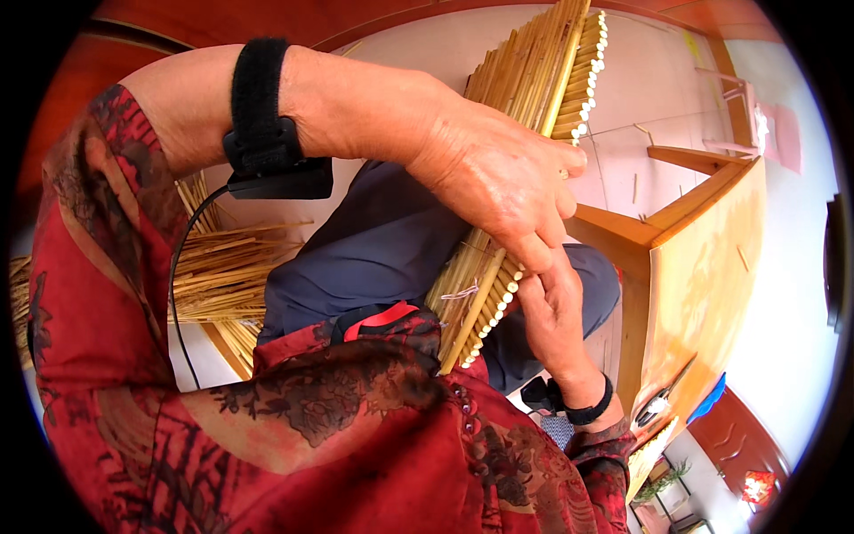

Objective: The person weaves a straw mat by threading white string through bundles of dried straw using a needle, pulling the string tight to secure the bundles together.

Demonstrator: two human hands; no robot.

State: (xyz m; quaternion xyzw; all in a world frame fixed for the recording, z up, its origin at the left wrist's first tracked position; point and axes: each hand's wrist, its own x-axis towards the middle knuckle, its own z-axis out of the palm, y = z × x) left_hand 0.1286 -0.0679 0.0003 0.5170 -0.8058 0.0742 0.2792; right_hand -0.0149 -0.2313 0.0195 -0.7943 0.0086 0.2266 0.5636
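The flat mat of pale yellow straw stalks bound side by side [525, 116] lies slantwise across the lap, running from near the waist to far right. Left hand [498, 178] presses down on its middle, fingers curled over the edge; right hand [551, 307] pinches the cut stalk ends from below. I'd keep the stalks tight and flush while working that edge. No containers showing, just a loose straw bundle [222, 267] on the floor left, wooden bench [703, 258] right.

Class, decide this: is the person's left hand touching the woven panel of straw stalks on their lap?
Touching. The head view shows the left hand lying across the straw panel, fingers curled over its edge with no gap.
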